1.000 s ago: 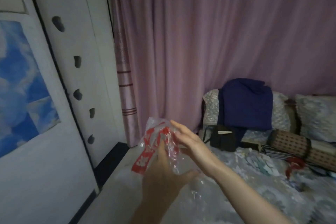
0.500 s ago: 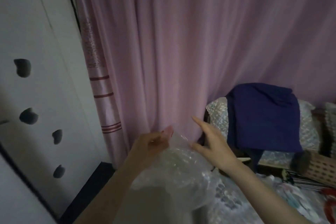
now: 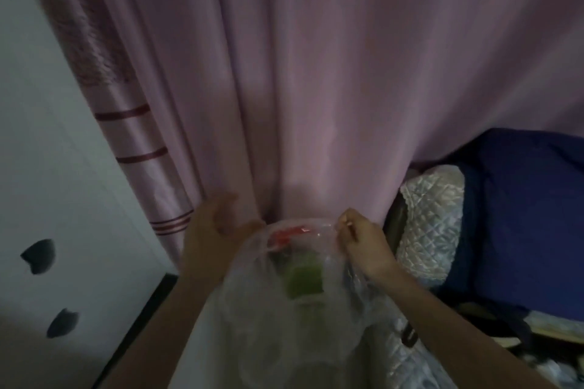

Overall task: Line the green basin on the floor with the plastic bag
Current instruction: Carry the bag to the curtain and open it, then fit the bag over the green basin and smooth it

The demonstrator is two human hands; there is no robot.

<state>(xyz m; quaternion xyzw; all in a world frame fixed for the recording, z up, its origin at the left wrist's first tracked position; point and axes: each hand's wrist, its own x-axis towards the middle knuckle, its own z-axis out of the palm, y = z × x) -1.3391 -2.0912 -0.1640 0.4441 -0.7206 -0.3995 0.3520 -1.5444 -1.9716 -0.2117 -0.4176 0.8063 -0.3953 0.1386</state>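
A clear plastic bag [image 3: 284,319] with red print near its top hangs spread between my hands, low in the middle of the view. My left hand [image 3: 211,243] holds the bag's left rim, fingers partly curled. My right hand [image 3: 363,243] pinches the right rim with fingertips closed. Through the film a patch of green shows, the green basin [image 3: 303,278], blurred and mostly hidden behind the bag.
A pink curtain [image 3: 316,73] hangs straight ahead. A white wardrobe door [image 3: 47,199] with dark cut-outs stands at the left. At the right lies a bed with a quilted pillow [image 3: 433,230] and a dark blue cloth [image 3: 531,215].
The view has swung right and downward, closer to the curtain. My hands have pulled the bag's mouth wider apart, and a green patch now shows through the plastic.
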